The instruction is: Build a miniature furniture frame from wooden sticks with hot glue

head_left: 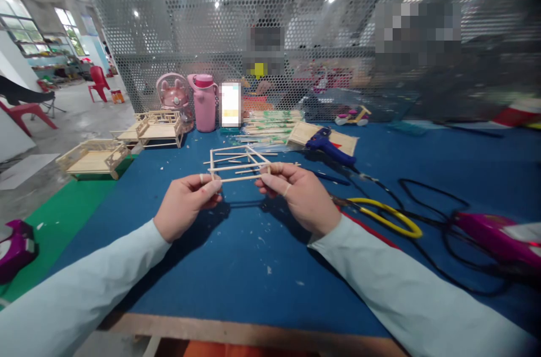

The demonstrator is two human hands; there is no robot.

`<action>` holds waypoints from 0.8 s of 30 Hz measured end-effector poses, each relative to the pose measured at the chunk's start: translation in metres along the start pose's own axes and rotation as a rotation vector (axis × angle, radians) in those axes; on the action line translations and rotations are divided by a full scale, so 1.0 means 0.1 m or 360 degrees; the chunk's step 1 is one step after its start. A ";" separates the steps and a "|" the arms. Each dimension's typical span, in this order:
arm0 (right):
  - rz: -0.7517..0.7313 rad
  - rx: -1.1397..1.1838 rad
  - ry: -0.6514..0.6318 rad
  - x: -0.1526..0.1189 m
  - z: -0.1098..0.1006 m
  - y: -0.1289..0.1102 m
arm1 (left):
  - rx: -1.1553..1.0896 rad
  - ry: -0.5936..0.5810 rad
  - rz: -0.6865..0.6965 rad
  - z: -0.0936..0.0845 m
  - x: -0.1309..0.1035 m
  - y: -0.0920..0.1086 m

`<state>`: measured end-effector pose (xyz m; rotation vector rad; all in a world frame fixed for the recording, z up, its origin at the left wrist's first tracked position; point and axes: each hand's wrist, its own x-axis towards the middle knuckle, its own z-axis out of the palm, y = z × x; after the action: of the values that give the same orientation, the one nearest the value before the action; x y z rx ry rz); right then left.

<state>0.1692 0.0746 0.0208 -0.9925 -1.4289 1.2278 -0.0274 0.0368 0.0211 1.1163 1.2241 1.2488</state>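
A small open frame of thin wooden sticks (239, 166) is held above the blue table, near the middle of the view. My left hand (188, 199) pinches its left near corner between thumb and fingers. The right near corner is pinched by my right hand (302, 193). Pale wraps show on fingers of both hands. Loose sticks lie just behind the frame, partly hidden by it. A blue glue gun (329, 146) rests on a wooden panel (349, 140) beyond my right hand.
Yellow-handled scissors (389, 213), black cables and a purple device (494, 236) lie at the right. Small wooden models (95, 159) stand at the back left. A pink bottle (204, 103), a lit phone (230, 105) and bundled sticks (273, 123) line the perforated metal screen (181, 25).
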 end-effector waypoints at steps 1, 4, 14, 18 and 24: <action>0.0009 0.0018 0.0002 0.00 0.00 0.00 | -0.0002 0.0005 -0.0003 0.00 0.00 0.00; 0.0047 0.0089 -0.0026 0.01 -0.02 0.02 | 0.0005 -0.0010 0.0003 -0.01 0.01 -0.02; 0.0126 0.0197 -0.0059 0.05 -0.03 0.07 | 0.0020 0.0002 0.0018 -0.01 0.03 -0.03; 0.0106 0.0076 0.0033 0.04 0.01 0.07 | 0.0029 0.0011 0.0022 0.00 0.01 -0.04; 0.0088 0.0006 0.0055 0.05 0.02 0.05 | 0.0014 -0.0001 0.0040 0.00 0.01 -0.06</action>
<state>0.1666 0.0794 0.0168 -1.0521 -1.3800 1.2474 -0.0267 0.0376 0.0150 1.1415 1.2192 1.2628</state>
